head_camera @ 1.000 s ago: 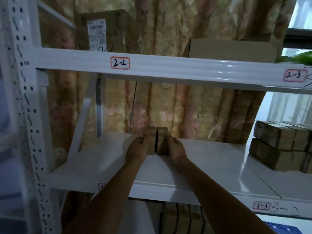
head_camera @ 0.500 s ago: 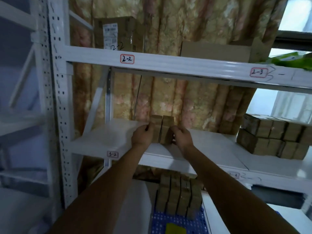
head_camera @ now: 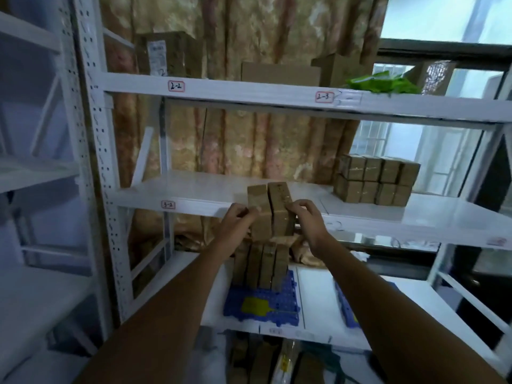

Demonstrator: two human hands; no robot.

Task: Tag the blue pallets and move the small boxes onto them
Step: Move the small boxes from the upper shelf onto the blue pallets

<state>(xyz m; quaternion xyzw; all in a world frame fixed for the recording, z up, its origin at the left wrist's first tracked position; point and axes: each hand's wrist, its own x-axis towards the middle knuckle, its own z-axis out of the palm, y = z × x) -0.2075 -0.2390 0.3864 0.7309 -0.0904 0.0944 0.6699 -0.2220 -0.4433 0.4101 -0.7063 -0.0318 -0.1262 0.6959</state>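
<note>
Two small brown boxes [head_camera: 270, 212] are pressed side by side between my hands, in front of the edge of the middle shelf [head_camera: 199, 199]. My left hand [head_camera: 235, 225] grips the left box and my right hand [head_camera: 306, 220] grips the right one. On the shelf below lies a blue pallet [head_camera: 288, 309] with a yellow tag [head_camera: 255, 305] on its front. A row of small brown boxes [head_camera: 261, 266] stands upright at the pallet's back. A second blue pallet [head_camera: 346, 309] shows at the right, partly hidden by my right forearm.
A two-layer stack of small boxes [head_camera: 375, 180] sits on the middle shelf at the right. Larger cartons [head_camera: 279, 73] and a green bag [head_camera: 383, 84] rest on the top shelf. White perforated uprights [head_camera: 94, 162] frame the rack on the left. More goods lie under the lowest shelf.
My hands have pulled the two boxes off the middle shelf, toward me and downward. The view has tilted down, so the blue pallets on the lower shelf now show.
</note>
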